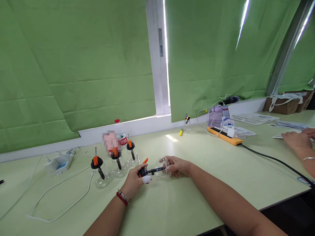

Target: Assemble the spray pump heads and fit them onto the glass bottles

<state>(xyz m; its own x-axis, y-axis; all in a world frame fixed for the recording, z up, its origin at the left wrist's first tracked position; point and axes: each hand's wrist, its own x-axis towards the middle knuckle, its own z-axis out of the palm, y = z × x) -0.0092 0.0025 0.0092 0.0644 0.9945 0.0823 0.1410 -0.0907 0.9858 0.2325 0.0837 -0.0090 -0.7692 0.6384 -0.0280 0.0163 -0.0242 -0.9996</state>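
My left hand (pixel 135 180), a white wrap on one finger, is closed around a black-and-orange bottle top (pixel 142 171) with a dark stem. My right hand (pixel 179 166) grips the round base of a clear glass bottle (pixel 159 164), tilted on its side with its neck toward my left hand. The dark stem lies along the bottle and appears to be inside it; whether the top is seated cannot be made out. Left of my hands stand several similar glass bottles with black-and-orange tops, among them one bottle (pixel 103 181) at the near left.
Behind these stands a red-capped plastic bottle (pixel 118 126) by a blurred pink patch. A small jar (pixel 187 127) with tools, a purple water bottle (pixel 215 116) and an orange power strip (pixel 225 136) stand farther back. White cables and a charger (pixel 59 164) lie left. Another person's hands (pixel 297 141) are at right.
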